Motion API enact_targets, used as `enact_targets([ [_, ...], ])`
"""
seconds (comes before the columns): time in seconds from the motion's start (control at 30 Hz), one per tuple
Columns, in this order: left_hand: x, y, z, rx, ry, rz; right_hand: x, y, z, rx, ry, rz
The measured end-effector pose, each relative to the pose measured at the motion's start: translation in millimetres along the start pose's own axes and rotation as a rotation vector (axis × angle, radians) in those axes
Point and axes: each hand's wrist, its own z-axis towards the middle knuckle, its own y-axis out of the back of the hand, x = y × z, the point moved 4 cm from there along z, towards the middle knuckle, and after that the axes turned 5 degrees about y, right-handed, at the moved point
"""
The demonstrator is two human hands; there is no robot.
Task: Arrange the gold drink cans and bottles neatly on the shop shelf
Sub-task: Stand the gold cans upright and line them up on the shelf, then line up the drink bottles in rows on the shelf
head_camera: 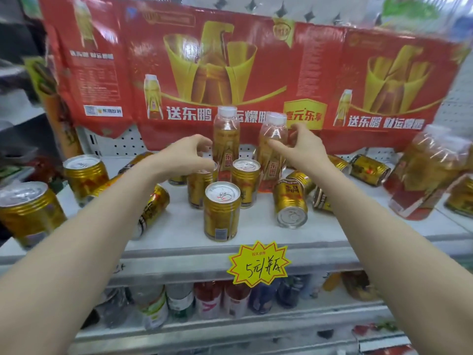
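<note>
Gold drink cans and bottles are spread over the white shelf [184, 231], some upright and some on their sides. My right hand [305, 147] holds the tilted bottle [270, 160] near the middle of the shelf's back edge. The index finger lies across its clear shoulder and the thumb is curled behind, just below the white cap. An upright bottle [226, 142] stands just beside it on the left. My left hand [186, 156] hovers over the rear can [198, 189], thumb and fingers curled in a narrow claw. I cannot tell whether the fingertips touch its top. A second can [246, 181] stands upright in front of the bottles. The front can [222, 212] stands upright near the middle of the front edge. A toppled can [290, 202] lies to its right, base toward me. A lying can [153, 208] rests to the left, partly under my forearm. A yellow price tag [258, 263] hangs on the front edge.
</note>
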Motion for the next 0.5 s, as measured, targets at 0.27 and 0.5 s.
enact_targets([
  [0.27,-15,-4,56,-0.093,-0.013,-0.113,-2,-27,20,0.097,-0.048,0.121],
  [0.5,-11,-20,86,-0.098,0.052,-0.142,-6,-19,37,0.088,-0.049,0.133],
])
